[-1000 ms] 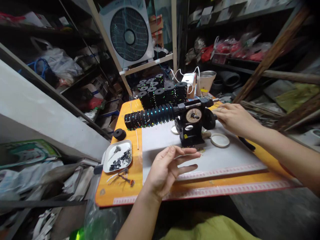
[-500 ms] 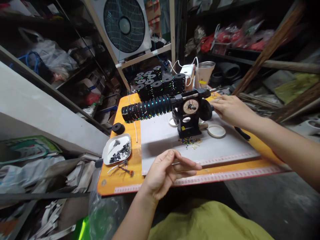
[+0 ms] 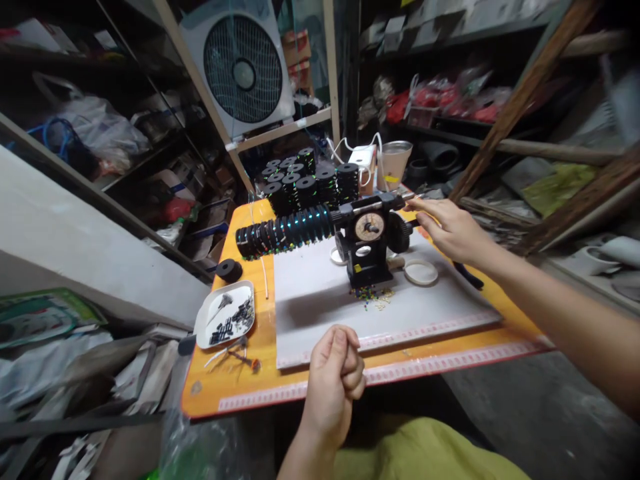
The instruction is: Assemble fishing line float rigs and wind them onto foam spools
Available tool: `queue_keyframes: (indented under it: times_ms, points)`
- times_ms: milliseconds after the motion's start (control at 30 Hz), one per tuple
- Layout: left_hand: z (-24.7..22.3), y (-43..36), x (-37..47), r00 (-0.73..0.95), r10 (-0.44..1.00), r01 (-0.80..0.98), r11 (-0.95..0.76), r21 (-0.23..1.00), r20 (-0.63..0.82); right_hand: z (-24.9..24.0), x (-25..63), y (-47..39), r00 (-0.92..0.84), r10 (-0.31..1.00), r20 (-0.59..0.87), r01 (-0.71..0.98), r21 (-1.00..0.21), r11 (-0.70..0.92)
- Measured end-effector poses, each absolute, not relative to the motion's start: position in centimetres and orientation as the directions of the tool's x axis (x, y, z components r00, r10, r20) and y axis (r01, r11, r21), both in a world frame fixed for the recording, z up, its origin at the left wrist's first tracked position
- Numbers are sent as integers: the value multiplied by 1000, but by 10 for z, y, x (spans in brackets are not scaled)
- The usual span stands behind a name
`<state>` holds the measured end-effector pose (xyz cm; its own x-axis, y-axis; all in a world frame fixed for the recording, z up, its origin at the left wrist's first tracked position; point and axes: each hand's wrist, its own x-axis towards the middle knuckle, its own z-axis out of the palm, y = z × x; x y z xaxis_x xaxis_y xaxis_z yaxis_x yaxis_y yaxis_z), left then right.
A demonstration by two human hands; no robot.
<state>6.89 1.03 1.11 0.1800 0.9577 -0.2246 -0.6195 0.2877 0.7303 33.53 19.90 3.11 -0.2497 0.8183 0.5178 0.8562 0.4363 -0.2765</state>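
Note:
A black hand-cranked coil winder (image 3: 370, 257) with a round dial stands on a pale board (image 3: 310, 333). From its left side sticks out a long row of black bobbins (image 3: 285, 232), with shiny blue-green parts and small coloured tips beneath. My right hand (image 3: 445, 227) is at the winder's right end, fingers closed round the crank handle beside the black gear wheel (image 3: 399, 233); the fingers partly hide the handle. In front of the board's near edge, my left hand (image 3: 336, 367) is closed in a fist, with nothing visible in it. Small coloured beads (image 3: 370, 295) lie at the winder's foot.
On the orange table (image 3: 200, 373), a white tray (image 3: 201, 323) holds small black parts, near a loose black bobbin (image 3: 229, 270). Stacked bobbins (image 3: 305, 183) and a beige bucket (image 3: 395, 163) stand behind. A round white lid (image 3: 421, 272) lies right of the winder; black-handled pliers (image 3: 469, 275) lie beyond.
My left hand has gone from loosely open fingers to a fist. My right hand stays at the crank end, its fingers shifted slightly. The whole view has moved a little.

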Motion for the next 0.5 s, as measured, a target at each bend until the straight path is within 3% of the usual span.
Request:
queue_keyframes:
  times_ms: [200,500]
  points:
    - [1,11,81,118,974,-639,223,736,-193,46,313,177,-146,817,557,772,-452,446]
    - [-12,14,85,64,979,-636,190,748,-194,46,302,181,-81,781,619,697,-525,488]
